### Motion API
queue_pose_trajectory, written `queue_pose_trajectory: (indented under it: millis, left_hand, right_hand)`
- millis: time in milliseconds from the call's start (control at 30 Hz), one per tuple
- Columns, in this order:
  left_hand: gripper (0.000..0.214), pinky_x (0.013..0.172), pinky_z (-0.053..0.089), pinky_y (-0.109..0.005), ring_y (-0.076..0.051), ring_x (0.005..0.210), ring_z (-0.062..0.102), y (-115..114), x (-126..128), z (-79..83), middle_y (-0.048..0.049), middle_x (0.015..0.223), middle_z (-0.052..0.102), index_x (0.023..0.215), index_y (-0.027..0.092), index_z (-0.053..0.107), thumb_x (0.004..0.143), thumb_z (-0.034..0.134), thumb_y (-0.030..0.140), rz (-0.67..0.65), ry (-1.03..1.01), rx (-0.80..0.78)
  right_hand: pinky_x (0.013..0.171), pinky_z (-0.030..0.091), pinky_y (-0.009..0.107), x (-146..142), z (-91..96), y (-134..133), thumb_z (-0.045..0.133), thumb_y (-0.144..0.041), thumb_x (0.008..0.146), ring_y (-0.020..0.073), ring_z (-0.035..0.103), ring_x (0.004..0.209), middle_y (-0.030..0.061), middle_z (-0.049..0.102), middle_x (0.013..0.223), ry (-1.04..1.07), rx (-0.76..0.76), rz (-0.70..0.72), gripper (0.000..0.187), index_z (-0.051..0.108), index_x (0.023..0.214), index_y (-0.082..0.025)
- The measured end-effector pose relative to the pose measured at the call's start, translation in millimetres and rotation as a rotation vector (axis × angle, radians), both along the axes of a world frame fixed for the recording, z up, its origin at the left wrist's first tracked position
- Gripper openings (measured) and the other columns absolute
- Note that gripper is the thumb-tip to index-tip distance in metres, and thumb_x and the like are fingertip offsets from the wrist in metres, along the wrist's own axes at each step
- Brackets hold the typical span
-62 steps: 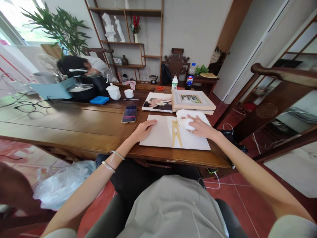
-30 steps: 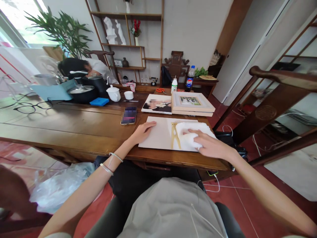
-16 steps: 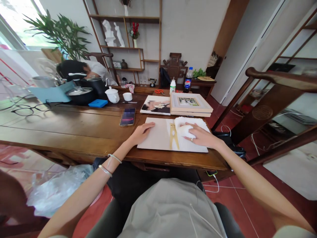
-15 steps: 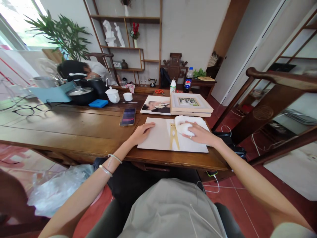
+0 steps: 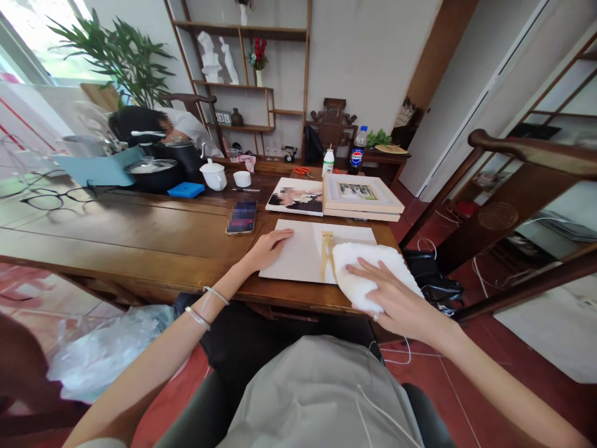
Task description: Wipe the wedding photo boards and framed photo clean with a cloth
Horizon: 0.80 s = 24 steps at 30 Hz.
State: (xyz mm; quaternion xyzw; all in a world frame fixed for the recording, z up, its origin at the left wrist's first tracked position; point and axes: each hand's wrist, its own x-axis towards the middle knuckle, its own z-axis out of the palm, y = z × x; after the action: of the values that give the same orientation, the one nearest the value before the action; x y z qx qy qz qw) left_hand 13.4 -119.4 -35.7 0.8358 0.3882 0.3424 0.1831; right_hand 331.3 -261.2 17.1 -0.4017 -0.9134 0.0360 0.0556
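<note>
A pale flat board (image 5: pixel 298 255) lies on the wooden table near its front edge. A yellowish A-shaped strip (image 5: pixel 327 249) runs down its middle, partly covered now. My left hand (image 5: pixel 269 247) rests on the board's left side, fingers stretched out and flat. In my right hand (image 5: pixel 389 292) is a white fluffy cloth (image 5: pixel 361 258), gripped with the thumb below and fingers spread over the top. The cloth covers the board's right front part and reaches past its edge.
Behind the board are a photo print (image 5: pixel 296 198) and stacked picture frames (image 5: pixel 359 198). A phone (image 5: pixel 241 217), a white teapot (image 5: pixel 213 175), red-handled pliers (image 5: pixel 302 171) and a cola bottle (image 5: pixel 358 151) stand or lie farther off. A wooden chair (image 5: pixel 504 205) is at right. Someone leans at the far left.
My right hand has pulled the cloth from the board's upper right toward me and to the right, and the cloth is more spread out. My left hand stays in place.
</note>
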Motion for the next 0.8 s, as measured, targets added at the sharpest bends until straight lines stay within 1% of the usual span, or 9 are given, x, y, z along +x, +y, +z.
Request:
queue_pose_trajectory:
  millis: [67,167,267,333,433,533,600,667,800]
  left_hand:
    - [0.039,0.109,0.035,-0.04,-0.021,0.122,0.053,0.4,0.0,-0.4,-0.0068,0.13,0.058,0.118,0.016,0.062,0.087,0.04,0.025,-0.004,-0.004,0.003]
    - [0.039,0.109,0.035,-0.039,-0.021,0.121,0.053,1.1,0.1,-1.3,-0.0078,0.129,0.058,0.118,0.015,0.062,0.087,0.039,0.025,-0.006,-0.003,0.01]
    - [0.04,0.109,0.035,-0.038,-0.021,0.122,0.053,1.4,0.2,-2.0,-0.0096,0.129,0.058,0.118,0.013,0.062,0.087,0.038,0.025,0.001,0.01,0.012]
    - [0.04,0.109,0.035,-0.039,-0.022,0.122,0.052,1.6,0.0,-2.3,-0.0091,0.13,0.058,0.118,0.014,0.062,0.087,0.039,0.025,0.008,0.01,0.011]
    - [0.04,0.109,0.035,-0.04,-0.022,0.122,0.052,1.9,-0.6,-2.3,-0.0079,0.129,0.059,0.118,0.016,0.062,0.087,0.039,0.026,0.007,0.002,0.012]
    - [0.04,0.109,0.035,-0.038,-0.022,0.123,0.052,2.1,-1.0,-2.1,-0.0084,0.128,0.059,0.117,0.015,0.062,0.087,0.039,0.026,0.0,0.006,0.012]
    - [0.04,0.11,0.035,-0.038,-0.022,0.123,0.052,2.1,-0.9,-1.9,-0.0088,0.129,0.058,0.118,0.014,0.062,0.087,0.039,0.026,-0.003,0.008,0.01]
    - [0.041,0.11,0.035,-0.039,-0.023,0.123,0.052,1.9,-0.7,-1.8,-0.0097,0.129,0.058,0.118,0.013,0.062,0.087,0.039,0.026,-0.002,0.008,0.011]
    - [0.041,0.109,0.035,-0.04,-0.023,0.122,0.052,1.1,-0.3,-1.5,-0.0101,0.129,0.058,0.118,0.012,0.061,0.088,0.038,0.025,0.004,0.007,0.015]
  right_hand:
    - [0.114,0.011,0.058,3.0,1.4,-12.1,0.053,-0.008,0.068,0.0308,0.013,0.141,0.0011,0.027,0.151,0.004,-0.02,0.024,0.018,0.065,0.071,-0.021]
    - [0.114,0.012,0.057,6.5,4.4,-3.7,0.052,-0.01,0.074,0.0295,0.014,0.141,0.0012,0.03,0.15,0.018,-0.044,0.033,0.016,0.064,0.072,-0.02]
    - [0.114,0.016,0.054,6.6,6.2,31.9,0.049,-0.021,0.084,0.0279,0.018,0.14,0.0055,0.037,0.147,0.036,-0.047,-0.012,0.015,0.062,0.077,-0.02]
    - [0.113,0.018,0.053,5.3,5.3,64.9,0.047,-0.033,0.089,0.0278,0.021,0.139,0.0092,0.043,0.143,0.031,-0.036,-0.045,0.022,0.061,0.08,-0.019]
    - [0.11,0.021,0.054,3.6,1.8,113.2,0.042,-0.045,0.091,0.0291,0.023,0.139,0.013,0.047,0.139,0.012,-0.019,-0.104,0.034,0.062,0.091,-0.019]
    - [0.109,0.023,0.054,2.9,-1.2,141.8,0.038,-0.048,0.092,0.0301,0.026,0.137,0.0142,0.047,0.139,0.009,0.001,-0.169,0.04,0.062,0.103,-0.018]
    - [0.108,0.024,0.053,2.5,-1.9,143.1,0.037,-0.047,0.093,0.0309,0.028,0.136,0.0152,0.046,0.139,0.006,0.012,-0.181,0.041,0.061,0.106,-0.017]
    - [0.108,0.025,0.053,1.6,-1.0,129.0,0.038,-0.045,0.093,0.0314,0.029,0.136,0.0167,0.045,0.14,0.004,0.016,-0.163,0.039,0.062,0.105,-0.016]
    - [0.111,0.021,0.053,-2.6,7.5,64.0,0.045,-0.033,0.09,0.031,0.025,0.137,0.0141,0.044,0.141,0.004,-0.026,-0.093,0.025,0.064,0.088,-0.016]
